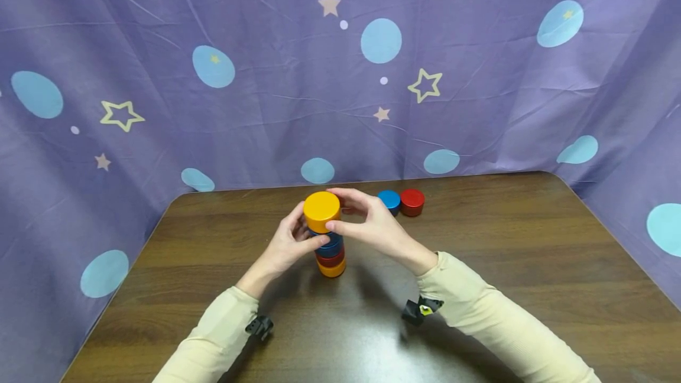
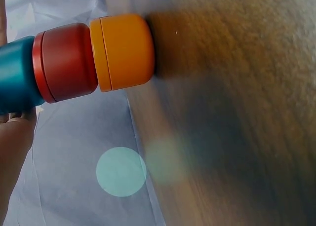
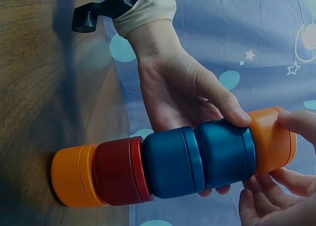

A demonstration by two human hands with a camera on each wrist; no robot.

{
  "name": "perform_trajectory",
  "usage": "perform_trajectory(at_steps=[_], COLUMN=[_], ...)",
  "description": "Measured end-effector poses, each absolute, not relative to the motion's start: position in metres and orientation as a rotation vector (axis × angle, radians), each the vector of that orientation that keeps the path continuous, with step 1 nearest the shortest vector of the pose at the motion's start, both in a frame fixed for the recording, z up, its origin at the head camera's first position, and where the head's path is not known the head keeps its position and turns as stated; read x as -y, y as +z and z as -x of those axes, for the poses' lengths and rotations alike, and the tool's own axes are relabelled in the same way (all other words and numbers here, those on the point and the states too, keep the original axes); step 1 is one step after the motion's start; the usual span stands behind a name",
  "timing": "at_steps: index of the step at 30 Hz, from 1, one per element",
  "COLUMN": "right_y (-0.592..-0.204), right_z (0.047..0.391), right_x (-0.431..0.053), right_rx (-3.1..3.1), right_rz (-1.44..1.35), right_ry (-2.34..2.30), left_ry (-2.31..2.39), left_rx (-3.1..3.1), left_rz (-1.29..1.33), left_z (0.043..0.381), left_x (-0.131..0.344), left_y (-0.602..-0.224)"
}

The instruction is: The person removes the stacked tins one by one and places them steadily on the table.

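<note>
A stack of small round lidded canisters stands upright on the table. An orange canister (image 3: pixel 69 174) is at the bottom, followed upward by a red canister (image 3: pixel 118 171), a lower blue canister (image 3: pixel 173 164), an upper blue canister (image 3: pixel 227 154) and a second orange canister (image 1: pixel 321 205) on top. My left hand (image 1: pixel 284 247) grips the blue part of the stack, its thumb on the near side and fingers round the back. My right hand (image 1: pixel 375 223) holds the top orange canister between thumb and fingers, right against the upper blue one.
Behind my right hand, near the table's far edge, a blue canister (image 1: pixel 389 201) and a red canister (image 1: pixel 412 201) stand side by side. The brown wooden table (image 1: pixel 495 241) ends at a purple curtain (image 1: pixel 266 99) with stars and dots. Each sleeve carries a small black camera.
</note>
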State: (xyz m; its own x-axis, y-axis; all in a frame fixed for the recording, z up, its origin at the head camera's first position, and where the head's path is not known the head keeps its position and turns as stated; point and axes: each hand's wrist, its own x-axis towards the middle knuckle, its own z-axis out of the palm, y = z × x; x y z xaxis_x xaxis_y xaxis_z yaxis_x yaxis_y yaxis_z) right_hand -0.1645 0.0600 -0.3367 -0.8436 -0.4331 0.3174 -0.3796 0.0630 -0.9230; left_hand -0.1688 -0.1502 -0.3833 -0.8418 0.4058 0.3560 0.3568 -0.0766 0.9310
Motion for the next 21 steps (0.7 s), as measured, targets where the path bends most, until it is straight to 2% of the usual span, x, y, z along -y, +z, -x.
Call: perform_trajectory(at_steps=[21], right_y=[-0.339], right_z=[0.163], right_x=[-0.071], right_rx=[-2.199], right_rz=[0.871], right_ry=[-2.106], left_ry=[2.070], left_rx=[-2.126], left_rz=[-0.869], left_z=[0.171], left_x=[0.150], left_y=[-0.386])
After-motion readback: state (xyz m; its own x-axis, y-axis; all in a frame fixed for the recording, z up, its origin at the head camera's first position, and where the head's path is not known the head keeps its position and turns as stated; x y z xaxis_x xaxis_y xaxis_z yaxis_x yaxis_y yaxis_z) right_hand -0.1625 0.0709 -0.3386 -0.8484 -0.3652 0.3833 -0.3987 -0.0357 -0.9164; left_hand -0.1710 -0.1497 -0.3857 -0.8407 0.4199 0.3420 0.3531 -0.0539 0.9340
